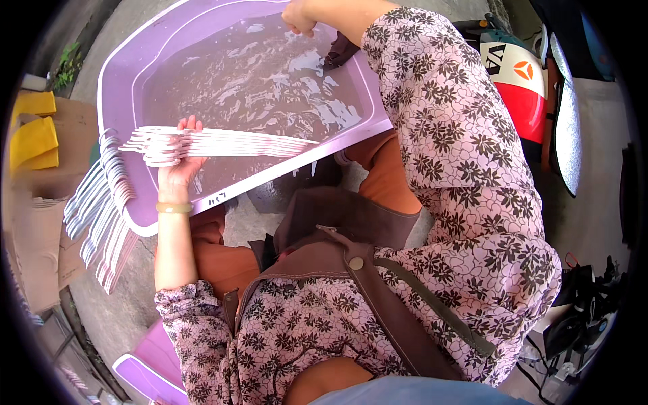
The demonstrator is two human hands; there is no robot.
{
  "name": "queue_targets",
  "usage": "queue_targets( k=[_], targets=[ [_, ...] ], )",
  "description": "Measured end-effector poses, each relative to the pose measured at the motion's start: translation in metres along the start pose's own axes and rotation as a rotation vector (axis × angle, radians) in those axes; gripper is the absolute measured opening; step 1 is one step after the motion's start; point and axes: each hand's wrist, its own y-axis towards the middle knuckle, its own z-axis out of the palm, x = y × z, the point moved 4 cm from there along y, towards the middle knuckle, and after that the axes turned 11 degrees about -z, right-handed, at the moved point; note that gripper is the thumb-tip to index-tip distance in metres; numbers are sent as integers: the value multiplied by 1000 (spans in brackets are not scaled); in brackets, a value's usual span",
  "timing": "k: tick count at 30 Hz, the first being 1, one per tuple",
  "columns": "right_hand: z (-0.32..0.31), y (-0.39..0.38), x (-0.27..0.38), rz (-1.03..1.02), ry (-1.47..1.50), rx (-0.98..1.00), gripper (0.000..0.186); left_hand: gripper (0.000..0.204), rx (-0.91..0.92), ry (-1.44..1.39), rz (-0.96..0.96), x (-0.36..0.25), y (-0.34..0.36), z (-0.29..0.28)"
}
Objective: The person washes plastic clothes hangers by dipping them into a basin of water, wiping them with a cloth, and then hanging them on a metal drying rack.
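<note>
A large lilac tub (116,81) of murky, rippled water (236,81) stands before me. My left hand (179,174), palm up, is closed round a bundle of pale plastic hangers (243,143) near the tub's left end. Their hooks and bars lie stacked together, stretching right toward the near rim. At the far rim, my right hand (299,17) has its fingers curled down; what they hold, if anything, is hidden. A dark wet cloth (341,51) lies against the tub's right wall, partly behind my right forearm. More hangers (108,209) hang by their hooks over the left rim.
Cardboard (44,236) and yellow packaging (35,138) lie at the left. Another lilac tub (152,358) sits at the lower left. A red and cream object (520,88) stands at the right, beside a silvery panel (567,128). Dark equipment with cables (577,324) is at the lower right.
</note>
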Motion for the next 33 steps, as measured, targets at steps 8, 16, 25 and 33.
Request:
queue_targets(
  k=[8, 16, 25, 33],
  targets=[
    [-11, -242, -83, 423, 1063, -1034, 50, 24, -14, 114, 84, -58, 11, -19],
    [185, -326, -203, 1046, 316, -618, 39, 27, 22, -6, 12, -59, -18, 6],
    [156, -277, -179, 927, 271, -497, 31, 24, -150, -8, 30, -50, -38, 1],
    [162, -261, -179, 843, 213, -304, 38, 19, -68, 90, -64, -52, -30, 35]
  ],
)
